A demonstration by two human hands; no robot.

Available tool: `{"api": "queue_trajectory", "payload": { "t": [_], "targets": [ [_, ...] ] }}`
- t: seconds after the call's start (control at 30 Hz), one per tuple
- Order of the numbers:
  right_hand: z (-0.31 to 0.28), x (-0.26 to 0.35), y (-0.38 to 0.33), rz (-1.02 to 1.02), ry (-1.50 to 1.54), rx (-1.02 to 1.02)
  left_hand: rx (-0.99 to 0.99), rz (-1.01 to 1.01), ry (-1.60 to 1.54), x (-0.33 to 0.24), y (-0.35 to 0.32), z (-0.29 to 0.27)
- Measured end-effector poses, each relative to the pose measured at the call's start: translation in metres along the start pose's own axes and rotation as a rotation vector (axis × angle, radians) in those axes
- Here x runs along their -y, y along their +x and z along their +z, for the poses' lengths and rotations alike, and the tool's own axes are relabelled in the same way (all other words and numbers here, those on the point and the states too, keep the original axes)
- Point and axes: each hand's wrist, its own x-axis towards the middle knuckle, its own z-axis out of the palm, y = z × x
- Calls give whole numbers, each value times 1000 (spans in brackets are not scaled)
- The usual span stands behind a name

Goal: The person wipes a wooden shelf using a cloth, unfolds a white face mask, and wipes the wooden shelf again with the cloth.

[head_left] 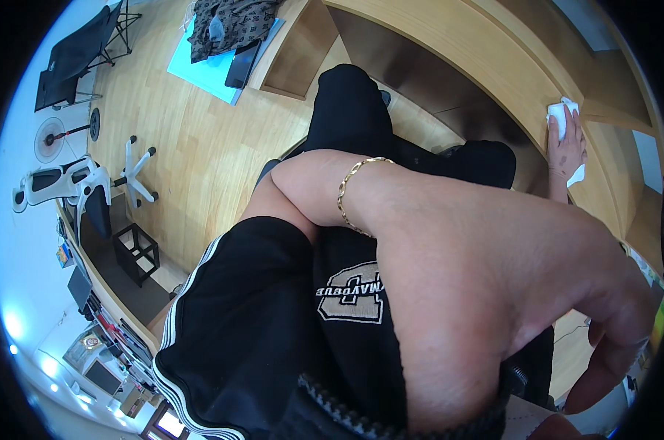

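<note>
Large and close to the camera, my left hand (486,264) reaches across the middle of the view, with a gold chain bracelet (343,194) round its wrist. Its thumb runs off the lower edge and its bent fingers spread apart at the lower right. I see nothing held in it. Farther off at the right, my right hand (564,155) presses a white cloth (558,117) onto the wooden desktop (523,88). Cloth shows beyond the fingertips and beside the wrist. Most of the right arm is hidden behind my left hand.
Wooden shelf compartments (618,147) rise beside the desktop. A patterned dark garment (233,29) lies on a light-blue folder (192,66) near a wooden cabinet (295,55). To the left are a white office chair (75,183), a fan (51,139) and a black stool (135,253).
</note>
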Motion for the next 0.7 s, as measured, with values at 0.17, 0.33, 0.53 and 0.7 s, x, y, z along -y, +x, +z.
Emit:
{"api": "queue_trajectory", "payload": {
  "t": [0.17, 0.33, 0.53, 0.7],
  "targets": [
    [-1, 1, -6, 15, 3, 14, -94, 123, 8, 13, -6, 10],
    [-2, 1, -8, 1, -15, 17, -169, 260, -19, 27, -11, 7],
    [-18, 22, 1, 20, -6, -3, -119, 416, -48, 28, -11, -9],
    [-28, 22, -2, 5, 61, 34, 435, 451, 321, 28, -20, -59]
  ]
}}
